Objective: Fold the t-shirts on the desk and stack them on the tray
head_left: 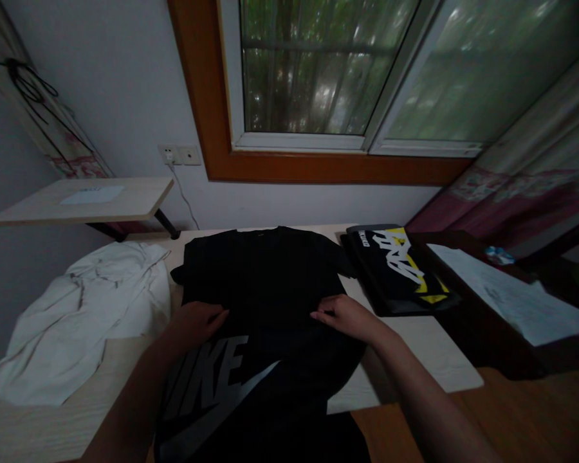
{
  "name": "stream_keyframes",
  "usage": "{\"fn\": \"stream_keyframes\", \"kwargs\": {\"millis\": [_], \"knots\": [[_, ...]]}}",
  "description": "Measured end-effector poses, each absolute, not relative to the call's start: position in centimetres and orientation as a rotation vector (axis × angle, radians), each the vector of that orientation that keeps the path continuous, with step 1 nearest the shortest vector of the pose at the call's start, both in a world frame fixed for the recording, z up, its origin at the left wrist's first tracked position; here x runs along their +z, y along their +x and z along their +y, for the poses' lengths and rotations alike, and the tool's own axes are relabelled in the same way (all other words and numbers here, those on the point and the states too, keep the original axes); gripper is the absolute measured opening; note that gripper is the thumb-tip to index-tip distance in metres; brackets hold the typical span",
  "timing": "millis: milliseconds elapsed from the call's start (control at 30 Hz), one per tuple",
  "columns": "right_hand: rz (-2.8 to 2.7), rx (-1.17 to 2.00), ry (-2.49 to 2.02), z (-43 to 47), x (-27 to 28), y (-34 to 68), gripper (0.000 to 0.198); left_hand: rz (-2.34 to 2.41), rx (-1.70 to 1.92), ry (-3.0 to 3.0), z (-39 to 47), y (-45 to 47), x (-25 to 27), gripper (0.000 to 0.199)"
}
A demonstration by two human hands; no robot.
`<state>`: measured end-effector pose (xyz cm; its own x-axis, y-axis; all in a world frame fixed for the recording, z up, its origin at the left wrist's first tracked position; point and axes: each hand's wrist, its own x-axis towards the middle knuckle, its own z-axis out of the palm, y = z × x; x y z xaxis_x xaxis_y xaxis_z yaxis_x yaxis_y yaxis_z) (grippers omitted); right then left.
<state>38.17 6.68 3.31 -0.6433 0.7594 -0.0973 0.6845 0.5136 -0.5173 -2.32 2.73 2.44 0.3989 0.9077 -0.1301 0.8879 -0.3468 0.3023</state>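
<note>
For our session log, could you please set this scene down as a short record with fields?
Garment: black shirt, spread on the table, collar end toward the window
Left hand: at the shirt's left side; grip unclear
Right hand: at the shirt's right side; grip unclear
Left of shirt: crumpled white cloth
Right of shirt: folded black, white and yellow garment

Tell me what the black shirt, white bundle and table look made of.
Black shirt: matte fabric, probably soft knit, as it drapes loosely.
White bundle: matte cloth, judging by its soft wrinkles; fibre unclear.
Table: pale, smooth wood or wood-look laminate, going by faint grain lines.
</note>
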Motion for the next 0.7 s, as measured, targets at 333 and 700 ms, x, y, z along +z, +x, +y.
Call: {"fn": "stream_keyframes", "kwargs": {"millis": [333, 700], "knots": [[-2.588, 0.428, -1.143, 7.0, 2.2, 36.2, 0.018, 1.631, 0.350, 2.552, 2.3, -1.3, 1.3, 0.032], [-2.658, 0.958, -1.224, 4.4, 3.7, 36.0, 0.029, 1.592, 0.274, 2.582, 0.4, -0.6, 2.1, 0.026]]}}
